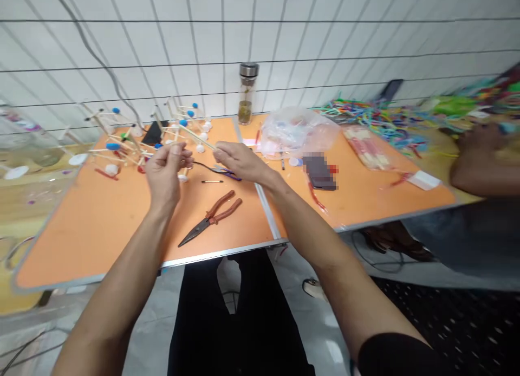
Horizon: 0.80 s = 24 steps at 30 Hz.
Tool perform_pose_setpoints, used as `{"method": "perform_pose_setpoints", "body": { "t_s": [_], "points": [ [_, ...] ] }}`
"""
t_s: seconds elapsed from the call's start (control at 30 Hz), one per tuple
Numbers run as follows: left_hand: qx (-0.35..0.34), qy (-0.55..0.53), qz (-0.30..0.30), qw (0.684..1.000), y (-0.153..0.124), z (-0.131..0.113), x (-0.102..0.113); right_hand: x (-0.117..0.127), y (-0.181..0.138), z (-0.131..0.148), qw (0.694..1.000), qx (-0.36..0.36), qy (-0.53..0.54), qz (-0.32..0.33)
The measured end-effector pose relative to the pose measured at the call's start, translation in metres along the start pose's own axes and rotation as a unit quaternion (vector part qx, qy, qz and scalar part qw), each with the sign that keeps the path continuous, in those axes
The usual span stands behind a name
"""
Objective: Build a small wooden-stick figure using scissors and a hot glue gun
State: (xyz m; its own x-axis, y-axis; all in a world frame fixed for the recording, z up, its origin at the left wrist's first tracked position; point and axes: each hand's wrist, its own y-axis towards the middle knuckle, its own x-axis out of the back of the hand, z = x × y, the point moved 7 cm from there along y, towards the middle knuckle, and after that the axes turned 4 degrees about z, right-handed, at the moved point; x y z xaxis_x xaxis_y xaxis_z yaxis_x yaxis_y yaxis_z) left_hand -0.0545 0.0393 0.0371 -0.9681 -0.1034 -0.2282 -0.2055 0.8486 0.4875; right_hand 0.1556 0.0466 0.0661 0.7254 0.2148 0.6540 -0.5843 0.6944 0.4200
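My right hand point(239, 162) is closed around a thin pale stick point(195, 135), which points up and left over the table. To its left, my left hand point(166, 170) is pinched, with thumb and fingertips together; what sits in them is too small to make out. A dark, thin strand point(202, 164) shows between the two hands. Below them lie long-nose pliers point(209, 220) with orange-brown handles, and a short dark-tipped stick point(212, 181). A purple-handled tool point(228, 173) is partly hidden by my right hand. Behind my left hand stand stick frames with blue and white round pieces point(112, 147).
An orange folding table point(105, 224) stands against a tiled wall. On it are a glass bottle point(245, 97), a clear plastic bag point(298, 129), a phone point(320, 171) and a packet of sticks point(368, 148). Coloured strips point(365, 115) lie back right. Another person's arm point(483, 164) is at the right.
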Motion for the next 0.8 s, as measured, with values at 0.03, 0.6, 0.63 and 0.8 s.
{"method": "perform_pose_setpoints", "body": {
  "t_s": [0.03, 0.6, 0.63, 0.8],
  "points": [
    [0.003, -0.002, -0.001, 1.0, -0.001, -0.001, 0.0, -0.003, 0.0, -0.002, 1.0, 0.003, 0.002, 0.012],
    [0.037, 0.012, 0.014, 0.999, -0.006, 0.001, -0.001, -0.022, -0.004, -0.007, 0.994, -0.005, 0.022, 0.108],
    [0.029, 0.012, 0.008, 0.999, -0.006, 0.0, 0.0, -0.021, -0.004, -0.008, 0.994, -0.007, 0.021, 0.11],
    [-0.001, 0.023, -0.013, 1.0, -0.009, -0.009, 0.001, -0.015, -0.005, -0.006, 0.992, -0.017, 0.047, 0.112]
  ]
}}
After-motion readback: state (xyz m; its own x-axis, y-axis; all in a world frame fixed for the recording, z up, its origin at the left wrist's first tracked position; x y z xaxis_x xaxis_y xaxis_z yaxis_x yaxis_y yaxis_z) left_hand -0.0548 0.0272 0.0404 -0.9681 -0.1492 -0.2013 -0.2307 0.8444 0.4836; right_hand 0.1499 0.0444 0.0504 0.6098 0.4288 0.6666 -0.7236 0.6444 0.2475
